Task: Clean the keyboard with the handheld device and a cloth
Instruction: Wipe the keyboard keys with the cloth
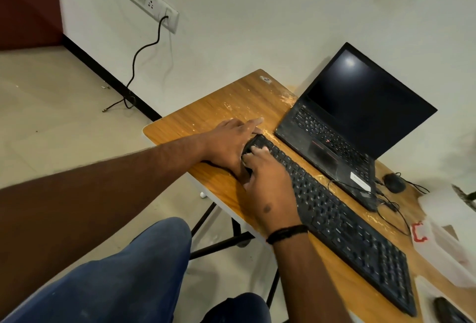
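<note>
A long black keyboard (342, 222) lies diagonally on a wooden table (219, 108). My left hand (229, 142) rests flat at the keyboard's far left end, its index finger stretched out over the table. My right hand (268, 181) lies on the left end of the keys with its fingers bent down onto them. Whether anything is under that palm is hidden. No cloth shows. A dark object (448, 309) at the bottom right edge is cut off and too unclear to name.
An open black laptop (360, 116) with a dark screen stands just behind the keyboard. A black mouse (394, 183) with cables sits to its right. A white plastic container (443, 240) stands at the right. My knees are below the table edge.
</note>
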